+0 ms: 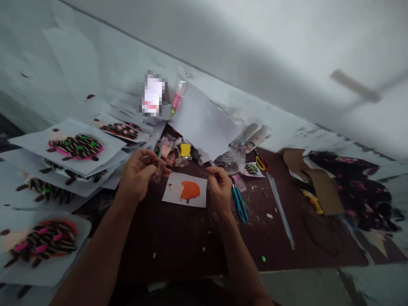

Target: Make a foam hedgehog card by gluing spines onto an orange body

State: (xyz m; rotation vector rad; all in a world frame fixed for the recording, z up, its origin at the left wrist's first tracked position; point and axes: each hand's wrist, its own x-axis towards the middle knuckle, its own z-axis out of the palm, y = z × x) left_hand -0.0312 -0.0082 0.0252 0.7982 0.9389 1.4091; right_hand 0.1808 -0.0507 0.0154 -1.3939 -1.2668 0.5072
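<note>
A small white card [190, 191] lies on the dark table between my hands. It shows a hedgehog shape with an orange body, a pale head and brown feet. My left hand [137, 176] is closed in a pinch on a crumpled clear plastic wrapper [157, 173], just off the card's upper left corner. Beside the card's right edge is my right hand [219, 187], thumb and forefinger pressed together; whatever may be in that pinch is too small to make out. A blue-handled cutter [239, 204] rests right of my right hand.
Stacked sheets with hedgehog pictures [75, 146] fill the left side. Behind my hands are a yellow packet [185, 150], plastic bags and a leaning white sheet [204, 121]. Rightward lie scissors [262, 162], clear strips [280, 210], cardboard [325, 191] and dark patterned cloth [360, 187].
</note>
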